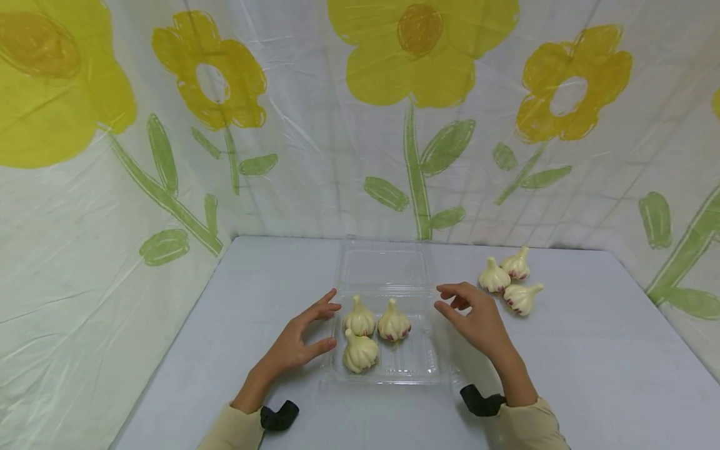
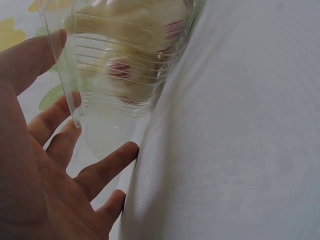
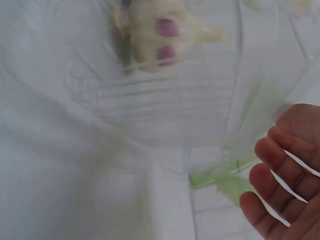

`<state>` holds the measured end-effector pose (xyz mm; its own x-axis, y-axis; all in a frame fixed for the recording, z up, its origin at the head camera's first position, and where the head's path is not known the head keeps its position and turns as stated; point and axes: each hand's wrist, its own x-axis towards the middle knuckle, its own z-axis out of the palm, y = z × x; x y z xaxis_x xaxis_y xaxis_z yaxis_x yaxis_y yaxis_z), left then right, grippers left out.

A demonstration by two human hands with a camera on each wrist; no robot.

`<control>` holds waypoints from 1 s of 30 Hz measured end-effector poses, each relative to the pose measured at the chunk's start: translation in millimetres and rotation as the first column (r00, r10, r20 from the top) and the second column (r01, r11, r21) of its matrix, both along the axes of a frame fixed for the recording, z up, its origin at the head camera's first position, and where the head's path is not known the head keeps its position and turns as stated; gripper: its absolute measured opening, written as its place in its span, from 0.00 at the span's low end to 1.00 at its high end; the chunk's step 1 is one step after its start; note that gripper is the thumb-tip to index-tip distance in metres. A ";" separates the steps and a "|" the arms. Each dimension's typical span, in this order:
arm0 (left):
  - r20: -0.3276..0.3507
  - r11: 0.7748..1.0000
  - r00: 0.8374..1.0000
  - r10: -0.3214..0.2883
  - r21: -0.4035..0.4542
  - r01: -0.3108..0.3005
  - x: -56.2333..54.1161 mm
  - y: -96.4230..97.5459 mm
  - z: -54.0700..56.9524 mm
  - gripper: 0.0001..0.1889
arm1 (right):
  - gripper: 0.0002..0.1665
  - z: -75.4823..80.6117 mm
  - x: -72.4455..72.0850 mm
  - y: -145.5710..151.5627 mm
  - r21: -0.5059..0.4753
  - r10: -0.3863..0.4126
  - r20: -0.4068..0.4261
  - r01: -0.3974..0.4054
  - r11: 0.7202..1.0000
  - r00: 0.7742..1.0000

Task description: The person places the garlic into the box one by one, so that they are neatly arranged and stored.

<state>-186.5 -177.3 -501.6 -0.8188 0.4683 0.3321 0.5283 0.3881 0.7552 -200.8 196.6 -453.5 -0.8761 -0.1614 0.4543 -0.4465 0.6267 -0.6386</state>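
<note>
A clear plastic clamshell box (image 1: pixel 413 369) lies on the table with its lid (image 1: pixel 385 269) folded back. Inside, toward the left, are three garlic bulbs: one garlic bulb (image 1: pixel 359 319) at the back left, a second garlic bulb (image 1: pixel 394 323) beside it, and a third garlic bulb (image 1: pixel 360 353) in front. My left hand (image 1: pixel 298 337) is at the box's left edge, fingers spread; in the left wrist view its thumb and some fingertips meet the rim (image 2: pixel 60 65). Near the back right corner of the box, my right hand (image 1: pixel 475 315) has loosely bent fingers and holds nothing.
Three more garlic bulbs (image 1: pixel 494 275) sit grouped on the table at the back right, beyond the right hand. The table has a white cover (image 1: pixel 590 350). Behind it hangs a white curtain (image 1: pixel 315 187) with painted yellow flowers.
</note>
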 end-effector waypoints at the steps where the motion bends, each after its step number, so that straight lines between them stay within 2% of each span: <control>1: 0.000 1.000 1.000 0.000 0.000 0.000 0.0 0.0 0.0 0.30 | 0.17 0.4 -0.1 1.2 -0.002 -0.008 0.005 0.008 1.000 1.000; 7: -0.001 1.000 1.000 -0.001 -0.004 0.001 0.1 0.0 0.5 0.30 | 0.16 2.8 0.4 8.7 -0.015 -0.050 0.038 0.051 0.999 0.998; 18: 0.003 1.000 1.000 -0.002 0.000 0.002 1.0 0.2 1.2 0.30 | 0.17 6.6 -0.8 22.1 -0.060 -0.104 -0.025 0.102 0.993 0.994; 30: 0.002 1.000 1.000 0.004 0.007 -0.004 0.2 0.2 0.2 0.30 | 0.16 11.9 1.9 35.2 -0.069 -0.182 -0.001 0.181 0.981 0.983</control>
<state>-186.3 -177.2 -501.5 -0.8212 0.4630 0.3335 0.5252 0.3846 0.7591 -198.9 231.8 -441.6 -0.8847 0.0318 0.4651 -0.3340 0.6529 -0.6798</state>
